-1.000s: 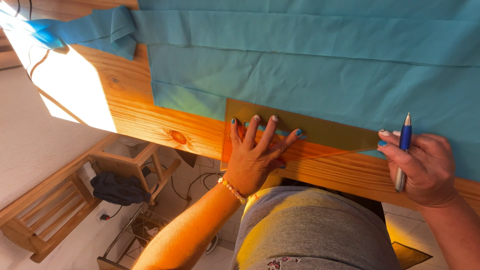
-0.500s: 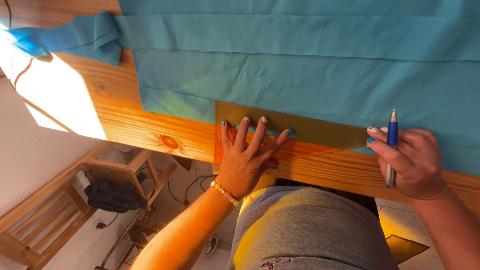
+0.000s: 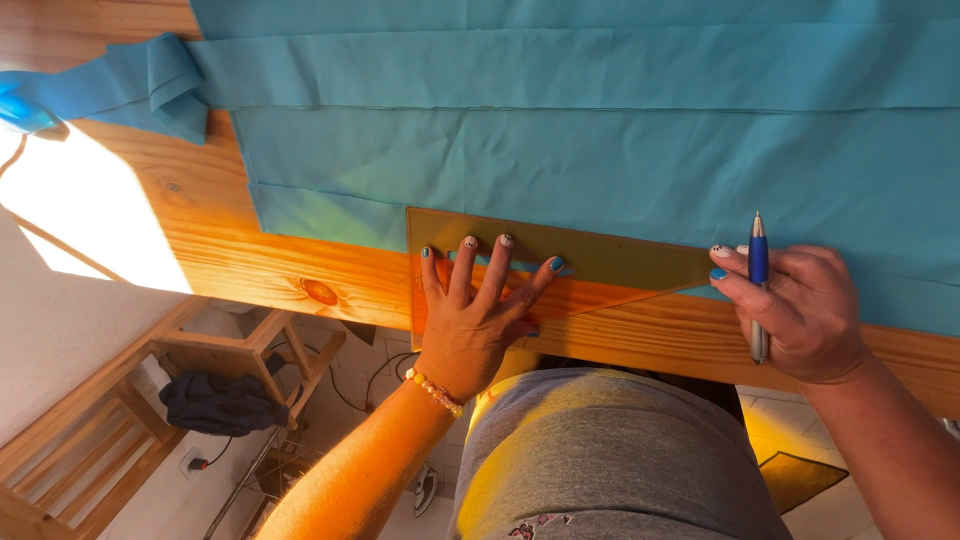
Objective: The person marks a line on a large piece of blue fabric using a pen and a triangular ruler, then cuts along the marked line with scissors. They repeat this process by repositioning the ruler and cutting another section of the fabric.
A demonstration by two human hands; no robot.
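Hands barely moved: left hand (image 3: 478,315) splayed on ruler (image 3: 600,262), right hand (image 3: 800,310) gripping pen (image 3: 758,270).

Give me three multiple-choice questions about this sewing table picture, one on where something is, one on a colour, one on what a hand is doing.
1. Where does the left hand rest?
A. on the clear ruler
B. on the floor
C. on the stool

2. What colour is the cloth on the wooden table?
A. red
B. teal blue
C. white

3. What is the right hand doing?
A. lying flat and empty
B. holding a blue pen
C. gripping scissors

Answers:
1 A, fingers spread flat on the ruler.
2 B, teal folds cover the tabletop.
3 B, the pen stands between its fingers.
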